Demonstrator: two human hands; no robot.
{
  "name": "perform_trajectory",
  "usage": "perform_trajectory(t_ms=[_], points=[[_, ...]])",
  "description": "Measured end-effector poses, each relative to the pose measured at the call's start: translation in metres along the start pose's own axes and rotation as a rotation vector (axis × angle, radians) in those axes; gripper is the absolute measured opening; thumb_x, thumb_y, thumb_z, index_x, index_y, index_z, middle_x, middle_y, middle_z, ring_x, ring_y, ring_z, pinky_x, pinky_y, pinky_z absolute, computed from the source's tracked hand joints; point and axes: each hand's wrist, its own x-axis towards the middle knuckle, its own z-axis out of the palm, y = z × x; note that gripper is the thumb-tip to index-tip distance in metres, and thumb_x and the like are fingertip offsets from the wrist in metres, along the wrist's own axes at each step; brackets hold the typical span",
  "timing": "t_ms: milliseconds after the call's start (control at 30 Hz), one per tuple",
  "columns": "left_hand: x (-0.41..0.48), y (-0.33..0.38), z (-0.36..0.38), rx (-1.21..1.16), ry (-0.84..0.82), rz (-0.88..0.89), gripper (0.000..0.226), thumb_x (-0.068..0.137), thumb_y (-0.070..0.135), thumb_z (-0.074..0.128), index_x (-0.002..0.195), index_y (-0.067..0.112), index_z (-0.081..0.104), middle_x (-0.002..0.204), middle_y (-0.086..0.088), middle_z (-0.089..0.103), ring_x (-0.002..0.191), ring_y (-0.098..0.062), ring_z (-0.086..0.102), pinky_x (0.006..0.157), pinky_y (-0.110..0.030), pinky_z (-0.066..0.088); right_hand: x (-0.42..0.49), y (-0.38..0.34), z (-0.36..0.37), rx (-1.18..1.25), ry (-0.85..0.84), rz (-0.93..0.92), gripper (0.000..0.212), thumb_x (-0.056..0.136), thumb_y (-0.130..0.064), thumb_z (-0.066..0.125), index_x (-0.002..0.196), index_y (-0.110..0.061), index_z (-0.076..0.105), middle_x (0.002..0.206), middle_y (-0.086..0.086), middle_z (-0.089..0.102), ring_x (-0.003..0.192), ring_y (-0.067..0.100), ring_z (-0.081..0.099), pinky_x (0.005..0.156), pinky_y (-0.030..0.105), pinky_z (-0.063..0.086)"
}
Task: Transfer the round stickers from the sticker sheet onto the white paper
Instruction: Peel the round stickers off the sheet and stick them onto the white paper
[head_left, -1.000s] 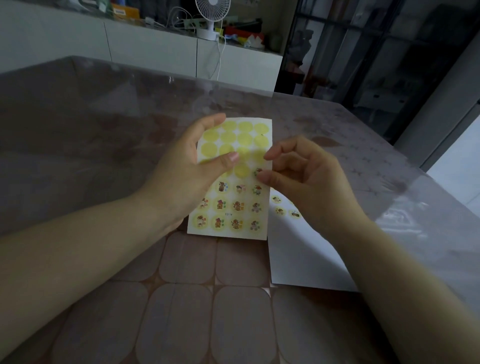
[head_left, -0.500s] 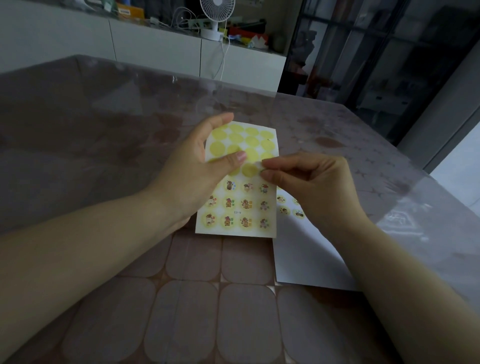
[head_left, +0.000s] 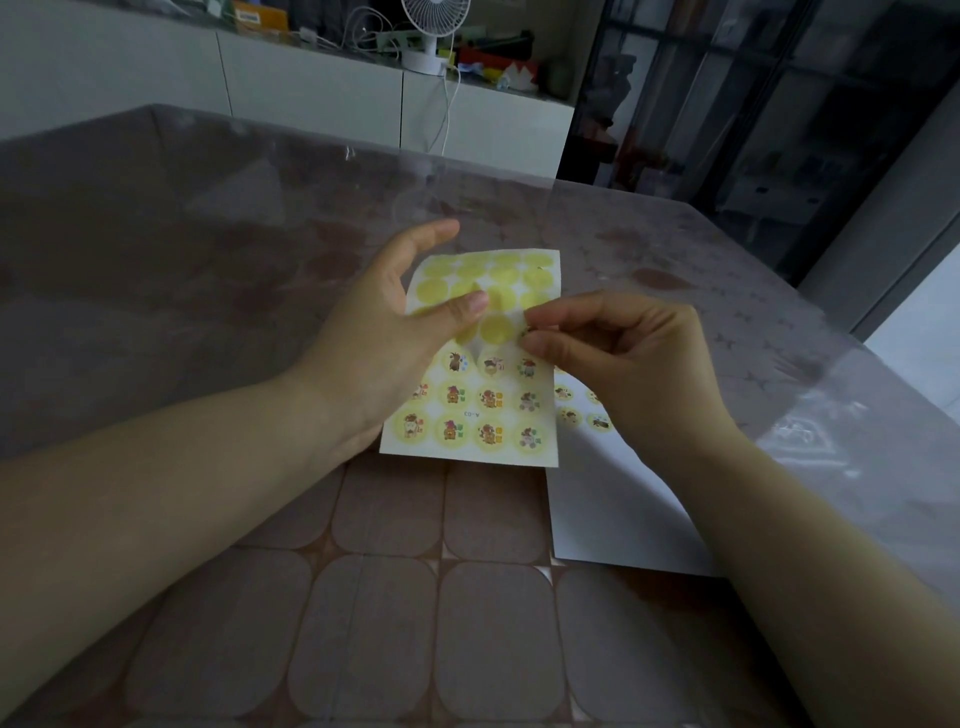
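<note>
Yellow blank circles fill the upper half of the rectangular paper sticker sheet (head_left: 488, 400); small cartoon rounds remain in the three lower rows. The left hand (head_left: 374, 353) grips this sheet at its left edge, thumb pressed flat on the face and fingers behind it. The right hand (head_left: 639, 364) is closed in a fine pinch, thumb and forefinger meeting on a small round printed sticker (head_left: 525, 329) at the sheet's right side, just above the remaining rows. I cannot tell whether that sticker is fully free or only lifted at one edge; it is nearly hidden between the fingertips.

The large white paper (head_left: 613, 499) lies flat on the brown patterned table (head_left: 395, 597) just right of the sheet, partly under the right wrist, with a few placed stickers (head_left: 570, 415) near its top.

As I judge it, the weak point is the peel. A quick or steep pull could tear the thin round or fold it onto its own glue. If the left thumb slips, the sheet may bend up with the pull instead of releasing. The glue could also cling to the fingertip on release, and a careless landing could overlap the stickers already down.
</note>
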Motion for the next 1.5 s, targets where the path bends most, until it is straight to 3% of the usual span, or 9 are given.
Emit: perform_trajectory(t_ms=[133,433,700,800,900,967,1067,1333,1500], points=[[-0.001,0.002,0.002,-0.042,0.012,-0.032,0.051,0.086,0.014,0.064,0.130,0.035,0.048,0.119,-0.004,0.064,0.086,-0.014,0.072,0.060,-0.023,0.056,0.000,0.000,0.001,-0.002,0.001,0.001,0.021,0.070,0.002,0.073,0.074,-0.018,0.072,0.072,-0.011,0.072,0.076,0.009,0.070,0.072,0.017,0.053],[0.000,0.002,0.002,-0.077,0.027,-0.082,0.051,0.087,0.012,0.063,0.130,0.034,0.048,0.108,-0.003,0.068,0.076,-0.013,0.072,0.055,-0.024,0.055,0.000,0.001,0.000,-0.046,-0.054,0.031,0.021,0.072,0.002,0.072,0.072,-0.019,0.072,0.073,-0.011,0.072,0.079,0.008,0.070,0.073,0.018,0.053],[0.005,-0.007,-0.004,0.238,0.073,0.037,0.055,0.086,0.025,0.066,0.130,0.046,0.040,0.141,0.006,0.047,0.129,-0.017,0.046,0.107,-0.043,0.039,0.000,-0.003,-0.001,0.084,-0.058,0.168,0.030,0.074,-0.001,0.071,0.089,-0.021,0.054,0.077,0.002,0.072,0.069,0.016,0.068,0.067,0.021,0.054],[0.001,-0.002,-0.003,0.625,0.106,0.244,0.072,0.086,0.022,0.065,0.142,0.043,0.025,0.154,0.000,0.018,0.143,-0.015,0.017,0.113,-0.027,0.017,0.000,-0.001,-0.001,0.068,-0.044,0.176,0.027,0.074,-0.001,0.071,0.087,-0.019,0.056,0.074,0.005,0.070,0.062,0.011,0.065,0.062,0.018,0.052],[-0.003,0.008,-0.003,0.977,0.092,0.604,0.059,0.086,0.032,0.058,0.141,0.036,0.035,0.156,-0.010,0.008,0.143,-0.023,-0.002,0.113,-0.038,0.003,0.001,0.000,-0.001,0.027,-0.044,0.175,0.027,0.074,-0.005,0.073,0.090,-0.020,0.057,0.069,0.000,0.070,0.060,0.007,0.064,0.059,0.017,0.048],[0.001,0.007,-0.006,1.152,-0.011,0.716,0.051,0.086,0.041,0.045,0.136,0.030,0.047,0.155,-0.008,0.024,0.143,-0.026,0.003,0.111,-0.050,-0.005,0.000,0.001,0.000,0.024,-0.055,0.166,0.027,0.074,-0.005,0.072,0.090,-0.019,0.055,0.068,-0.003,0.071,0.061,0.006,0.064,0.058,0.017,0.048],[0.005,0.003,-0.010,1.109,-0.232,0.580,0.061,0.084,0.055,0.028,0.135,0.029,0.049,0.138,0.010,0.049,0.134,-0.003,0.020,0.110,-0.040,-0.016,-0.002,-0.001,0.002,0.082,-0.082,0.145,0.025,0.077,0.001,0.068,0.087,-0.016,0.053,0.067,-0.002,0.071,0.062,0.006,0.065,0.060,0.015,0.048],[0.010,0.000,-0.012,1.045,-0.363,0.393,0.044,0.083,0.058,0.032,0.110,0.034,0.056,0.092,0.025,0.051,0.105,0.003,0.042,0.110,-0.026,-0.004,-0.003,0.002,0.004,0.028,-0.158,0.131,0.028,0.071,0.000,0.073,0.080,-0.022,0.058,0.072,-0.002,0.068,0.068,0.011,0.067,0.068,0.024,0.056],[0.013,-0.001,-0.012,1.002,-0.326,0.346,0.050,0.086,0.046,0.025,0.099,0.014,0.061,0.081,0.000,0.062,0.094,-0.007,0.054,0.110,-0.018,0.003,-0.003,0.003,0.005,-0.014,-0.145,0.129,0.027,0.073,-0.001,0.073,0.078,-0.025,0.061,0.071,-0.002,0.068,0.071,0.013,0.067,0.076,0.035,0.055]])
